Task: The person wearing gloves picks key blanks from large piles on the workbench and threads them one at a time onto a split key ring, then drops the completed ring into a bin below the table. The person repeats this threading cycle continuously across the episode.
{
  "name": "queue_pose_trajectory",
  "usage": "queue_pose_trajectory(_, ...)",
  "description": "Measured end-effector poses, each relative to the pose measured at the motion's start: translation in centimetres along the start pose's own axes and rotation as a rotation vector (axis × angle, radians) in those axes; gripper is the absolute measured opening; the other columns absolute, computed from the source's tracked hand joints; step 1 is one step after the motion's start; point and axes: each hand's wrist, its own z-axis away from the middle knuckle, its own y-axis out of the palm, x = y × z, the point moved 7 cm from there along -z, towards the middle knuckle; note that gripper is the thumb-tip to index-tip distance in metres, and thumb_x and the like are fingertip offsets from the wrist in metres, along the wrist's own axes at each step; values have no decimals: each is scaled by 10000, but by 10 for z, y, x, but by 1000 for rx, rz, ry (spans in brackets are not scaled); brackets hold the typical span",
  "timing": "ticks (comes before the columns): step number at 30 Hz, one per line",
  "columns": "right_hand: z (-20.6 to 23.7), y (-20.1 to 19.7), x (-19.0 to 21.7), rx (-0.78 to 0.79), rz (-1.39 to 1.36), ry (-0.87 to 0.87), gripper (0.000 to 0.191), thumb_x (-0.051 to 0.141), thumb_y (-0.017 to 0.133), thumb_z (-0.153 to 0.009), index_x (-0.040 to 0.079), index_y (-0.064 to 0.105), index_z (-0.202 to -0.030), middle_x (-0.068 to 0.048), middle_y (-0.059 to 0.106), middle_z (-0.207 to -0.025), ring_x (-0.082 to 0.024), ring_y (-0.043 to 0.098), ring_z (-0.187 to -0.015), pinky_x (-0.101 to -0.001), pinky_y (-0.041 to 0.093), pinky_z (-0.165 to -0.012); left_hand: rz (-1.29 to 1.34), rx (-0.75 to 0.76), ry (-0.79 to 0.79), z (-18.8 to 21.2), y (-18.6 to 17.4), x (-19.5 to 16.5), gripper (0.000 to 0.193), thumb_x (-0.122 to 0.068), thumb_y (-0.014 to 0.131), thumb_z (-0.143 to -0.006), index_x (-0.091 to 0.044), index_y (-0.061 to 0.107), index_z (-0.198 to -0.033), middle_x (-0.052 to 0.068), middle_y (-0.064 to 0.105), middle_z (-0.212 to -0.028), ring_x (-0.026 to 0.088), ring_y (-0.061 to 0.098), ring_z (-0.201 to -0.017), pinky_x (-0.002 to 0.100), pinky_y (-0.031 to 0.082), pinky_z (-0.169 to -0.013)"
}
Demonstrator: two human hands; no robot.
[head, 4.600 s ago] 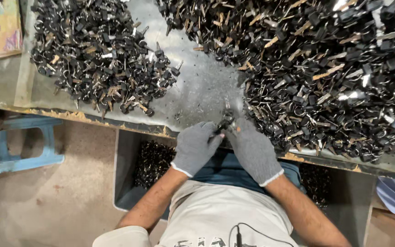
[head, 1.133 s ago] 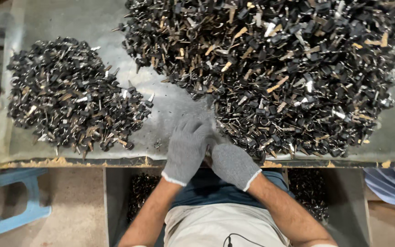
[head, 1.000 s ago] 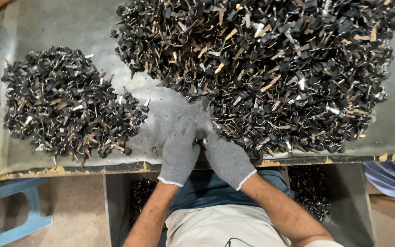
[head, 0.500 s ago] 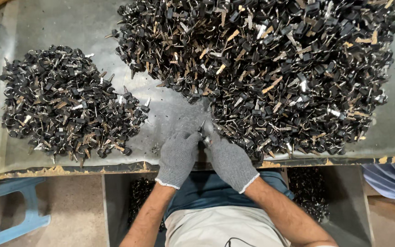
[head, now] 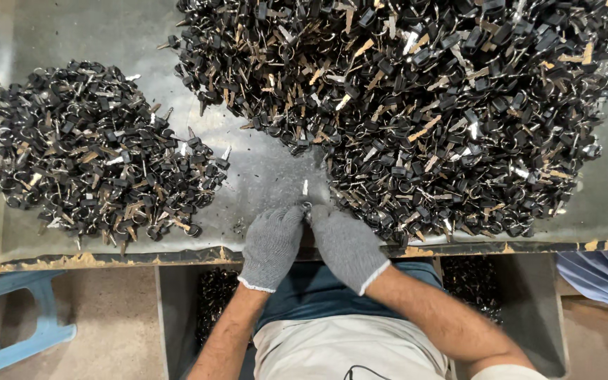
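Metal glints from a small key piece pinched between the fingertips of both gloved hands at the near edge of the table. Left hand and right hand press together, fingers curled around it. Just beyond the right hand spreads the large heap of black keys; a smaller heap lies well apart to the left. A blue stool stands on the floor below.
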Motion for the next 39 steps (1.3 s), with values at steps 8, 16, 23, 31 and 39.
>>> queue_pose_trajectory(8, 0, -9, -5, -52, -64, -12, 230, 108, 531, -947, -41, 542, -1121, -207, 689, -734, -380, 712, -639, -489, 575, -515, 26, -67, 39, -2, -5, -4, 221, -144, 694, -870, -52, 643, -1065, 144, 683, -947, 361, 667, -916, 478, 530, -822)
queue_pose_trajectory(16, 11, -13, 7, -200, -55, -153, 260, 110, 598, -897, 16, 578, -1138, -197, 691, -863, -359, 709, -688, -479, 569, -481, 145, -60, -124, 4, -4, 5, 379, -12, 644, -824, -37, 634, -1202, 148, 674, -955, 373, 653, -947, 499, 515, -853)
queue_pose_trajectory(23, 3, 2, 13, -98, -90, -74, 176, 126, 619, -893, 26, 593, -1035, -204, 670, -852, -391, 704, -773, -480, 588, -645, 97, -154, -8, 8, -14, -6, 438, -8, 648, -777, -79, 666, -1209, 157, 683, -995, 385, 654, -920, 489, 525, -820)
queue_pose_trajectory(31, 2, 0, 29, -124, -131, -297, 142, 146, 613, -919, 13, 617, -969, -204, 680, -860, -385, 705, -782, -499, 594, -683, 111, -111, -93, 9, -23, 0, 400, -56, 666, -808, -37, 649, -1208, 152, 662, -895, 371, 662, -866, 504, 523, -779)
queue_pose_trajectory(39, 11, 17, 0, -95, -34, -99, 439, 170, 629, -895, -41, 543, -1270, -257, 641, -997, -403, 709, -779, -467, 607, -579, 18, -133, -141, 15, -19, 2, 131, -132, 733, -832, -99, 650, -928, 127, 653, -815, 353, 647, -814, 494, 495, -732)
